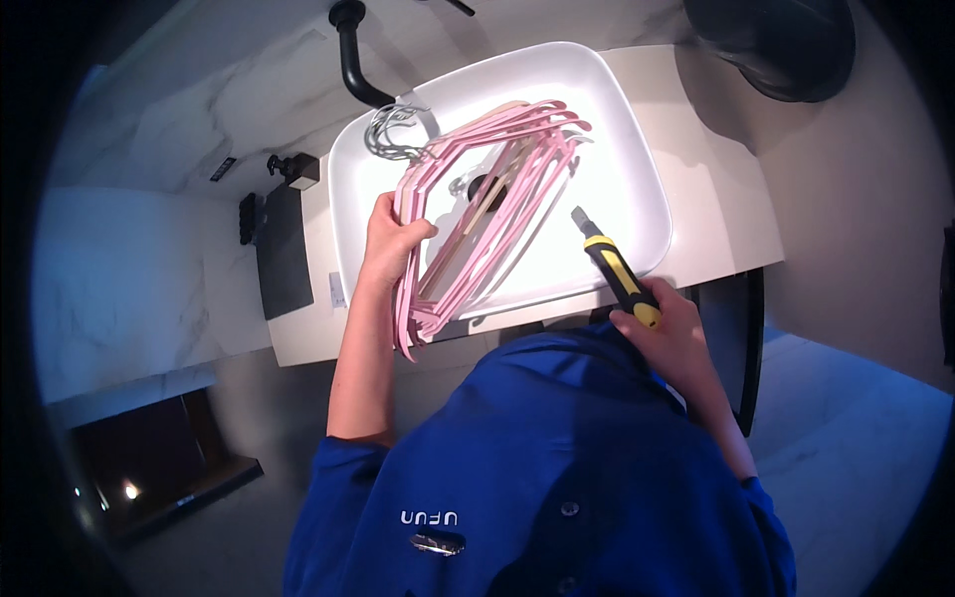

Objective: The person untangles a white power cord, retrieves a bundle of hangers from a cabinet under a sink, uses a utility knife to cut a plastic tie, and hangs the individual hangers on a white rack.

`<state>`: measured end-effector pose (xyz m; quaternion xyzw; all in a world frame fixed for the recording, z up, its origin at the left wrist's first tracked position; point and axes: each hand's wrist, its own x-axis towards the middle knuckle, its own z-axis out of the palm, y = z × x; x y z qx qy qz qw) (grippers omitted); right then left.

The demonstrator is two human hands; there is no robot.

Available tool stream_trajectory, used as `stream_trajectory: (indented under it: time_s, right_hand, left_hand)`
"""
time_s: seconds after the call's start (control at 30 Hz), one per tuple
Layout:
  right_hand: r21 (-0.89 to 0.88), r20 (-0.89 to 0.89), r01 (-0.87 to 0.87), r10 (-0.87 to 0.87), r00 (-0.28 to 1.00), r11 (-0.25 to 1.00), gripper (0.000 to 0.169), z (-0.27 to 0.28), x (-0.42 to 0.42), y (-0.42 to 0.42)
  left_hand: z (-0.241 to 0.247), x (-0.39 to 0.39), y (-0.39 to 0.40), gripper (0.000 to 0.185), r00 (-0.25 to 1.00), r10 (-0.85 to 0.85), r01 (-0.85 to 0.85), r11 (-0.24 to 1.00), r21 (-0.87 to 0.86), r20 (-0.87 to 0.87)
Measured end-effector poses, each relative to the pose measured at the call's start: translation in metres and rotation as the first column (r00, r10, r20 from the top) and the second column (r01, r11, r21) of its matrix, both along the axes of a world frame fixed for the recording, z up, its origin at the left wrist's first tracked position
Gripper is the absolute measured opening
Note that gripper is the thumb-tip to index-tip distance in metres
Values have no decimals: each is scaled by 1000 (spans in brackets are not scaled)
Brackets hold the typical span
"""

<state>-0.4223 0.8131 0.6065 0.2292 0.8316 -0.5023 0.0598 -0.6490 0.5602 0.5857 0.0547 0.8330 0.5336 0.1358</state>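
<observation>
Inside the white washbasin lies a bundle of pink clothes hangers, a few of them beige, with grey metal hooks bunched at the upper left. My left hand grips the bundle by its left side, thumb on top. A yellow and black utility knife is in my right hand, at the basin's near right edge. Its blade end points up and left over the basin, apart from the hangers. The round black drain shows between the hangers.
A black faucet reaches over the basin's back left. On the left stand a soap dispenser and a dark mat or tray. A large dark rounded object is at the upper right, near the light countertop.
</observation>
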Motion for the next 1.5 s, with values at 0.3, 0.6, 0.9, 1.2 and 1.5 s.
stream_trajectory:
  time_s: [0.3,0.6,0.9,1.2,1.5]
  right_hand:
    - [-95,-138,-106,92,986,990,39,13,-3,-12]
    - [-551,-251,30,-200,947,834,28,29,-29,-13]
    - [-506,-290,289,-476,831,813,22,31,-24,21]
    - [-527,-181,297,-447,876,796,35,14,0,19]
    - [-340,-299,126,-235,925,932,39,-9,6,22]
  left_hand:
    - [17,10,6,53,999,-22,15,982,187,38]
    - [41,31,16,54,996,-79,87,972,219,-44]
    - [63,50,9,57,997,-70,64,957,284,13]
    - [66,65,5,59,991,1,32,970,241,-135]
    - [63,72,0,55,993,55,-43,992,119,-101]
